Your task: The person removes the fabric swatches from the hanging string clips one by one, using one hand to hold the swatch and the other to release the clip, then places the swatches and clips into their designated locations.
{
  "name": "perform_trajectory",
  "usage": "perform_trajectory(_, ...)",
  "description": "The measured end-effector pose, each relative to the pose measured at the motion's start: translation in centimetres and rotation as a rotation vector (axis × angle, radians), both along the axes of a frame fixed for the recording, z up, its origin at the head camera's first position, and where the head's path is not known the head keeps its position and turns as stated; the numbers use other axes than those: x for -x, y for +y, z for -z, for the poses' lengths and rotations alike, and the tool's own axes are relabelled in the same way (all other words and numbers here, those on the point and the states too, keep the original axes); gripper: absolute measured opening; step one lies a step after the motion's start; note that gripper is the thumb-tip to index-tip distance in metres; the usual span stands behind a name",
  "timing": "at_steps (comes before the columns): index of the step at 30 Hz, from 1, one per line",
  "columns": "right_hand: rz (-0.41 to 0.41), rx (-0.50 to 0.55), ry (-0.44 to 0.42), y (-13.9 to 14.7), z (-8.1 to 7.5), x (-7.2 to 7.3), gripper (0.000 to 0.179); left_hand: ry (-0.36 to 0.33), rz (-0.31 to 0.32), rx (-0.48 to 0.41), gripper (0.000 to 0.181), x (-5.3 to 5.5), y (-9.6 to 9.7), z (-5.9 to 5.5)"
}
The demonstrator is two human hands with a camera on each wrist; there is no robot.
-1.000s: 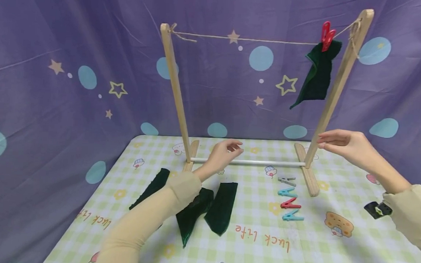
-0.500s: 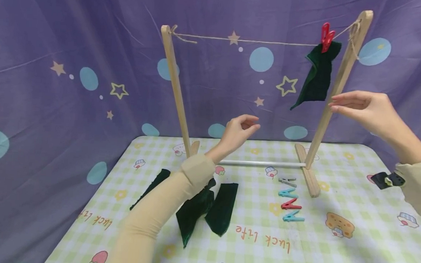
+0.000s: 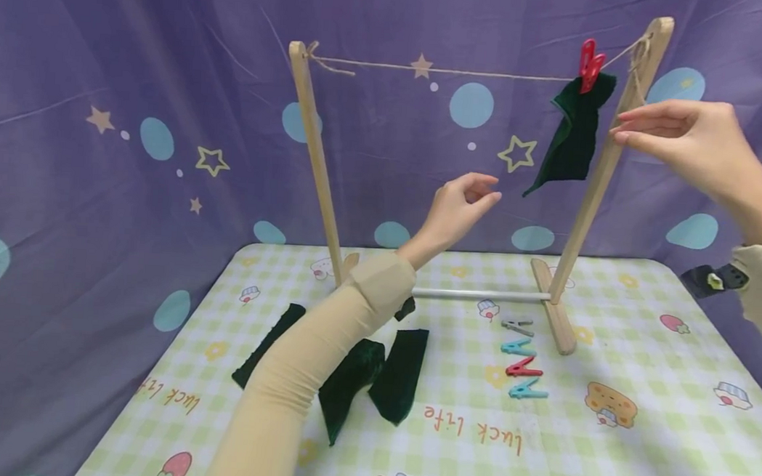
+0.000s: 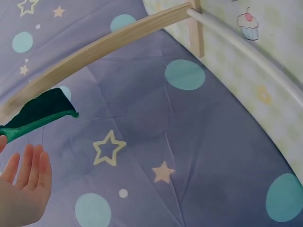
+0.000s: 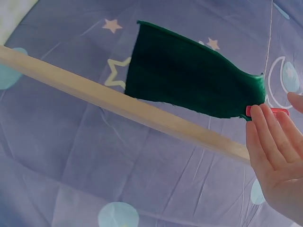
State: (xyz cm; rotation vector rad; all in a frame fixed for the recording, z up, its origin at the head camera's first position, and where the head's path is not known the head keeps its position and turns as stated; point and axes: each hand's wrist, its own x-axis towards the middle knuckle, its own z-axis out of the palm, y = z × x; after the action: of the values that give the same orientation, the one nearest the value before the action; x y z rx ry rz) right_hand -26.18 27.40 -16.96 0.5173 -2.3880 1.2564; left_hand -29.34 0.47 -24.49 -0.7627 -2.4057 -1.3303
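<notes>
A dark green cloth (image 3: 573,137) hangs from the string near the right post, held by a red clothespin (image 3: 589,65). My right hand (image 3: 701,137) is raised beside the right post, its fingers slightly bent and nothing between them. In the right wrist view, its fingers (image 5: 272,139) partly cover the red clothespin (image 5: 248,111). Lower and to the left, my left hand (image 3: 458,210) is in the air in front of the frame, thumb and fingers apart and holding nothing. The left wrist view has the hand (image 4: 26,191) below the hanging cloth (image 4: 45,111).
A wooden frame's posts (image 3: 314,146) carry the string (image 3: 457,71), with a white rod (image 3: 482,295) low between them. Several green cloths (image 3: 401,374) lie on the checked tablecloth (image 3: 472,469), partly behind the left sleeve. Grey, teal and red clothespins (image 3: 525,367) form a column at right.
Both hands have risen from near table height; the left also moved right, and the right moved slightly right, up towards the hanging cloth. The cloth and clothespins stay put.
</notes>
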Motion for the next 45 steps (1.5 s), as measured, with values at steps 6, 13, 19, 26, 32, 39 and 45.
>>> perform_trajectory(6, -0.016, 0.042, 0.029, -0.4, -1.4, 0.7, 0.029, 0.025, 0.010, -0.024, 0.026, 0.5, 0.9, -0.8)
perform_trajectory(13, -0.008, 0.083, 0.079, -0.9, -2.8, 1.3, 0.030, 0.022, 0.015, -0.049, 0.028, 1.1, 2.4, -1.4)
perform_trajectory(19, -0.016, 0.129, 0.109, -1.4, -3.7, 1.7, 0.030, 0.020, 0.002, -0.051, 0.029, 1.5, 3.3, -1.6)
perform_trajectory(26, -0.023, 0.175, 0.124, -1.8, -4.6, 2.1, 0.033, 0.030, -0.002, -0.076, 0.030, 1.9, 4.4, -1.7)
perform_trajectory(32, -0.039, 0.189, 0.122, -2.2, -5.1, 2.5, 0.035, 0.000, 0.023, -0.105, 0.033, 2.2, 5.4, -1.5)
perform_trajectory(39, -0.030, 0.145, 0.070, -2.3, -5.2, 2.9, 0.041, 0.010, -0.019, -0.103, 0.037, 2.6, 6.4, -1.4)
perform_trajectory(45, -0.052, 0.135, 0.032, -2.1, -5.2, 3.9, 0.044, 0.002, -0.030, -0.114, 0.037, 2.9, 7.0, -1.4)
